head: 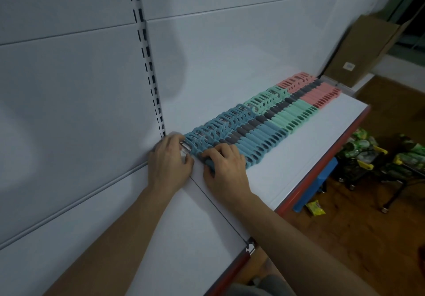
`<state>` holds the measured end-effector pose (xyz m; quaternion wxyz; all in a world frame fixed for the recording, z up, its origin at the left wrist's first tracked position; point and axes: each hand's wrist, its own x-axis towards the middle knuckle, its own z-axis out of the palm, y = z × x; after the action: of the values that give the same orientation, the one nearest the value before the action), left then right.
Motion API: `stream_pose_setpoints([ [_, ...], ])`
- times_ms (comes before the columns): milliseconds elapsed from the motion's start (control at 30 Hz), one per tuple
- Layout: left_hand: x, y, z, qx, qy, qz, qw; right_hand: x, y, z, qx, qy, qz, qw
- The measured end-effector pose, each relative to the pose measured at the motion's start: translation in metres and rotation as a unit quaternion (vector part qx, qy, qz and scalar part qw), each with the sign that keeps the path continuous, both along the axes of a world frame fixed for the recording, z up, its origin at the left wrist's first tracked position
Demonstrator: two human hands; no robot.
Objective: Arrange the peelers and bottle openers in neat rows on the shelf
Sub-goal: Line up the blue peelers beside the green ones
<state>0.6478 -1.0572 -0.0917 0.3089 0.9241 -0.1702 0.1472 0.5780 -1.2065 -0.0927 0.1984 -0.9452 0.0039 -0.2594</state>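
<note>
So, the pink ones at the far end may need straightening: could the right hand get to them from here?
Probably yes. Nothing covers the pink peelers, and bare shelf runs from the right hand up alongside them, though it looks a long stretch past the green peelers.

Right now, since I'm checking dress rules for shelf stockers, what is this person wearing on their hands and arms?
Nothing that shows. The left hand and the right hand have no gloves, rings or watch. Both forearms are uncovered down to the frame's edge, with no sleeve, bracelet or marking in sight.
</note>
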Motion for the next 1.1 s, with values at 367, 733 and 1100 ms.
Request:
stream_pose_setpoints([
  [367,0.002,0.002,-0.003,0.021,0.001,0.002,1.0,-0.003,0.002,0.004,-0.01,0.025,-0.012,1.0],
  [733,-0.034,0.038,0.002,0.112,0.005,-0.076,0.991,-0.005,-0.001,0.007,-0.024,0.036,0.002,0.999],
  [1100,-0.169,0.15,0.019,0.164,0.132,0.135,0.968,-0.017,0.018,0.031,-0.124,0.094,0.199,0.968],
])
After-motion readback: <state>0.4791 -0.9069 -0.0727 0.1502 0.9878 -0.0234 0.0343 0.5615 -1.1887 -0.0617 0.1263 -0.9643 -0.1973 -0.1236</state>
